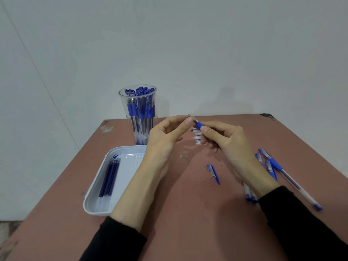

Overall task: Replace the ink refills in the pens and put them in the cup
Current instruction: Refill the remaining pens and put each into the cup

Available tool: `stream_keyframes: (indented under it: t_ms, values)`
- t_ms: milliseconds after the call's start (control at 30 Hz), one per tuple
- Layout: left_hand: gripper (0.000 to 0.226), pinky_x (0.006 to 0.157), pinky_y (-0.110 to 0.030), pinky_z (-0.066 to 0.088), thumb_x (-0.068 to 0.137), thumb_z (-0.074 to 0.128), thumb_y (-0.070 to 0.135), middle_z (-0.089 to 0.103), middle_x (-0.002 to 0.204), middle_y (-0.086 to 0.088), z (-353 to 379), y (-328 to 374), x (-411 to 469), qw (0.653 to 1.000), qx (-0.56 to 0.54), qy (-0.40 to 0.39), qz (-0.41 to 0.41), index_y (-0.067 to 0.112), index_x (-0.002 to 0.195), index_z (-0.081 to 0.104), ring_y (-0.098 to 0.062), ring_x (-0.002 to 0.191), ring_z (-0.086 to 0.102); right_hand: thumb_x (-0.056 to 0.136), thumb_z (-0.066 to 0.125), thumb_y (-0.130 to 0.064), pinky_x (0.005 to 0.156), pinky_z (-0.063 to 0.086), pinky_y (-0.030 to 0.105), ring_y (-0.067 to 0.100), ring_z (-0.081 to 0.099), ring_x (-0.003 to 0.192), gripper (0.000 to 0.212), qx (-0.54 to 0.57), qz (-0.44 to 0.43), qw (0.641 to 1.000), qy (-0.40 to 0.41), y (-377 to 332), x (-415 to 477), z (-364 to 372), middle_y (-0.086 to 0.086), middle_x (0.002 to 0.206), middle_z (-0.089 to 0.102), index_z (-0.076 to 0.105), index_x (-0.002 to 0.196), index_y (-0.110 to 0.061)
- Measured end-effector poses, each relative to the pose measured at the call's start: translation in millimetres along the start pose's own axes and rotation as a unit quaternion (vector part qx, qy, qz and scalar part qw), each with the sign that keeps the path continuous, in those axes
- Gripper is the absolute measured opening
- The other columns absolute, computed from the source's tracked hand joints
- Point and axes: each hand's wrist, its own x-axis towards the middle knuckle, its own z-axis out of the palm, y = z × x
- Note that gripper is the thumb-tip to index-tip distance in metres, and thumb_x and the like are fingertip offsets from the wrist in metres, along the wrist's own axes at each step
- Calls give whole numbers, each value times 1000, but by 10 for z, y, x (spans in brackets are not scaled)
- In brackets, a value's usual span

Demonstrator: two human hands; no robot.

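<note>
Grips a blue-gripped pen (199, 126) in the right hand (227, 140), fingers curled round the barrel and thumb on the rubber sleeve, pen raised above the table (188, 213) and slanted up toward the left hand (165, 136). Pinches the pen's metal tip (189, 116) between left thumb and forefinger, remaining left fingers loosely curled. Just past the right fingertips, down on the table: a small heap of thin white and blue sticks (197, 137), half hidden, too small to identify. Nearer than the right hand, between the two forearms: a loose blue pen cap (213, 173). Outward of the right wrist: several capped pens (276, 166) lying loose, some partly under the forearm. Beyond the left hand, slightly outward: an upright clear plastic cup (122, 95) packed with blue pens. Outward of the left forearm: a white tray (94, 196) with dark blue ink refills (110, 178) lying side by side.
</note>
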Motion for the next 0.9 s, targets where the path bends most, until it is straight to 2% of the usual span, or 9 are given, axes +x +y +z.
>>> stream_keyframes:
  t_ms: [100, 267, 400, 467, 567, 667, 767, 900]
  values:
    - [10, 73, -20, 41, 86, 63, 13, 70, 83, 12, -1, 3, 9, 1000, -3, -14, -6, 17, 92, 71, 3, 78, 61, 92, 60, -16, 54, 39, 19, 4, 50, 56, 17, 1, -1, 1000, 8, 6, 1, 4, -3, 62, 61, 74, 97, -24]
    - [31, 76, -19, 41, 77, 65, 32, 67, 78, 14, 34, 32, -28, 999, 1, -51, 14, 13, 100, 70, 4, 72, 59, 92, 61, -16, 53, 40, 17, 3, 50, 57, 17, -13, -11, 1000, 3, 0, -10, 15, 0, 63, 60, 74, 97, -26]
    - [22, 77, -22, 40, 79, 67, 28, 61, 62, 16, 25, 7, -15, 1000, 4, -25, 9, 12, 94, 68, 2, 60, 55, 92, 60, -15, 54, 40, 18, 0, 52, 56, 17, -13, -13, 1000, -6, -15, -17, 20, -1, 63, 60, 74, 99, -24]
    - [12, 76, -22, 40, 81, 66, 24, 66, 71, 14, 4, 2, 3, 1000, 5, -27, 9, 15, 88, 70, 2, 67, 58, 92, 59, -16, 53, 40, 21, 1, 51, 55, 18, -11, -5, 1000, -6, -8, -11, 23, -2, 62, 60, 74, 98, -25]
    - [14, 73, -16, 42, 86, 61, 18, 71, 87, 11, 3, 20, 4, 999, -5, -53, 3, 15, 97, 70, 2, 82, 62, 93, 59, -16, 53, 39, 21, 3, 51, 55, 17, 1, 2, 1000, 4, 1, 1, 16, -3, 61, 60, 74, 97, -25]
    - [21, 71, -12, 45, 81, 65, 26, 70, 84, 13, 21, 26, -18, 999, 3, -50, 15, 15, 98, 70, 4, 80, 62, 92, 60, -16, 54, 39, 17, 2, 51, 55, 18, -5, -11, 1000, 6, 0, -3, 9, -3, 62, 60, 74, 97, -26]
    - [9, 73, -9, 46, 84, 65, 15, 72, 81, 13, 11, 4, -16, 999, 16, -28, 38, 13, 91, 71, 6, 78, 63, 92, 60, -16, 54, 39, 19, 2, 49, 55, 18, -9, -8, 1000, -4, 0, -7, 25, 0, 63, 59, 74, 97, -27]
    - [8, 76, -8, 45, 86, 63, 13, 71, 82, 12, 3, -4, -12, 998, 20, -47, 36, 10, 88, 70, 6, 80, 62, 93, 58, -14, 52, 36, 18, 7, 44, 54, 20, 14, 12, 1000, -14, -11, -7, 24, 1, 61, 56, 74, 95, -25]
